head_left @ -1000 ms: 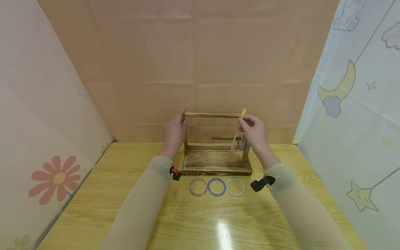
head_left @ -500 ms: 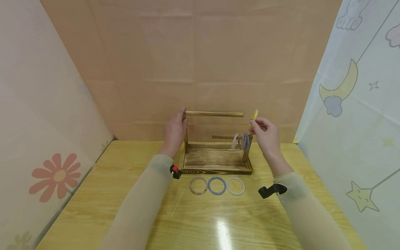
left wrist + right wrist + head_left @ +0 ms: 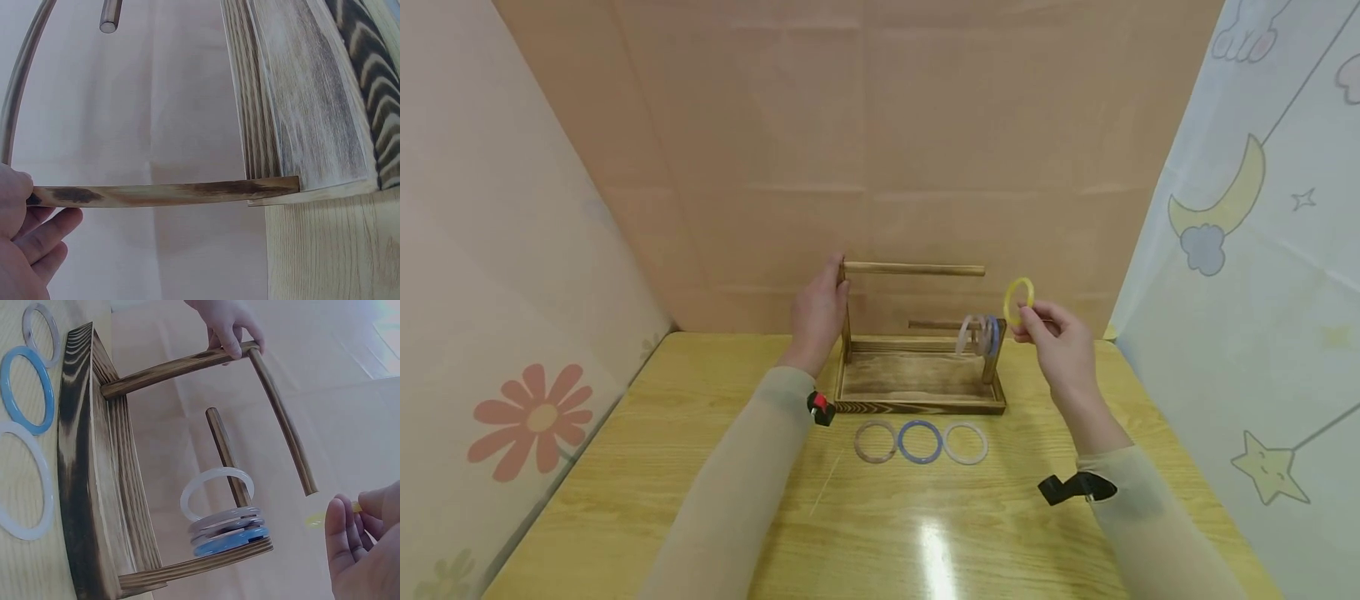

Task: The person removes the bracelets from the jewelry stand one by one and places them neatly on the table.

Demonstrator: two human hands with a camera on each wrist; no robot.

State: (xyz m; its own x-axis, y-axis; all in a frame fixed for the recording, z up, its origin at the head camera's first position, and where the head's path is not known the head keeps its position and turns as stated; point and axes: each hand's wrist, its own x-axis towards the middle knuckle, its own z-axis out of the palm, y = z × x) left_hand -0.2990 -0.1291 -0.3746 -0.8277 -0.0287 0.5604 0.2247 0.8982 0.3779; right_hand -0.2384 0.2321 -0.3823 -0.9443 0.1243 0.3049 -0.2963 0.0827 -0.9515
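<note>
Pinching a yellow bangle (image 3: 1008,300) between thumb and fingers, the right hand (image 3: 1063,350) holds it just beyond the free end of the upper bar (image 3: 913,269). The left hand (image 3: 818,312) grips the top of the left upright (image 3: 156,195). On the lower bar (image 3: 928,324) of the wooden rack (image 3: 917,408) hang four bangles: one whitish (image 3: 217,470), two brownish, one blue (image 3: 220,547). Three more bangles (image 3: 920,461) lie side by side on the surface (image 3: 625,450), before the rack.
</note>
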